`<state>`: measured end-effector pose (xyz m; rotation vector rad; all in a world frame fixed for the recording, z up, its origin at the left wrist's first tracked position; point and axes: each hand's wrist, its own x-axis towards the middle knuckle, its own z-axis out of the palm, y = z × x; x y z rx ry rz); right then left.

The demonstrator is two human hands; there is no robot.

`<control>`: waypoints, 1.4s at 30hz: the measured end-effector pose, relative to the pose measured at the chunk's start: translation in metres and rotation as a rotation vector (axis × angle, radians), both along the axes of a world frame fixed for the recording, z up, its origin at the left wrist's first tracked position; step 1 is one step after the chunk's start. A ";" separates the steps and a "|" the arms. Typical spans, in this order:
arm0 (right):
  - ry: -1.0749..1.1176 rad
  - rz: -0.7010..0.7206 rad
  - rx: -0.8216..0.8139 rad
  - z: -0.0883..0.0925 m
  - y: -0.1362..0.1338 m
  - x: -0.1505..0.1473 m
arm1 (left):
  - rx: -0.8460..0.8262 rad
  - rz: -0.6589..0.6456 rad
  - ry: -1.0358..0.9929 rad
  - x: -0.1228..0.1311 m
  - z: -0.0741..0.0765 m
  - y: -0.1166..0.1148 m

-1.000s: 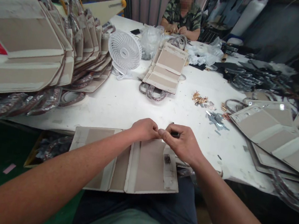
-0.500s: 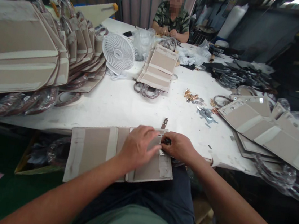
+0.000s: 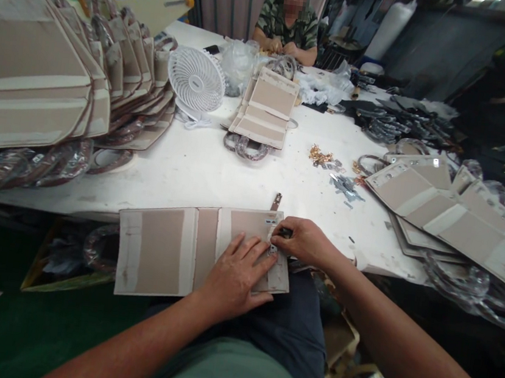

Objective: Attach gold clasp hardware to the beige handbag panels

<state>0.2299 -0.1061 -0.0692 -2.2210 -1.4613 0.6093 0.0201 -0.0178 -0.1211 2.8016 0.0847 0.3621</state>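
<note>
A flat beige bag panel (image 3: pixel 166 252) with cream strips lies across my lap and the table's near edge. My left hand (image 3: pixel 235 276) rests flat on its right part, fingers spread, pressing it down. My right hand (image 3: pixel 303 242) is closed in a pinch on a small dark tool (image 3: pixel 284 233) at the panel's right strip, beside a small metal fitting (image 3: pixel 272 250). A short brown strap piece (image 3: pixel 275 201) lies on the table just beyond the panel.
On the white table (image 3: pixel 217 172): a stack of beige panels (image 3: pixel 64 74) at left, a white fan (image 3: pixel 196 81), another panel pile (image 3: pixel 266 114), loose metal parts (image 3: pixel 335 171), and more panels (image 3: pixel 443 209) at right. A person (image 3: pixel 288 25) sits at the far end.
My hands came down from pinching together above the panel. My left hand now lies flat on it, and my right hand has moved to its right strip. The panel shifted left.
</note>
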 end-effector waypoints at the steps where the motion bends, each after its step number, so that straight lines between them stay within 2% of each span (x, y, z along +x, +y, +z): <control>1: 0.027 0.003 -0.003 0.001 -0.001 0.001 | 0.001 0.002 -0.003 0.000 0.000 0.000; 8: 0.094 0.005 -0.046 0.003 -0.009 0.004 | 0.008 0.005 -0.022 0.000 -0.007 0.001; 17: 0.192 -0.001 -0.082 0.001 -0.007 0.008 | 0.069 -0.053 0.009 -0.003 -0.014 0.005; 21: 0.176 -0.010 -0.063 -0.002 -0.008 0.008 | 0.055 -0.052 0.009 -0.002 -0.016 0.006; 29: 0.299 -0.009 -0.060 -0.002 -0.009 0.013 | 0.033 -0.041 0.005 0.000 -0.014 0.005; 42: 0.242 -0.008 -0.095 0.004 -0.005 0.011 | 0.061 -0.040 0.022 0.002 -0.013 0.005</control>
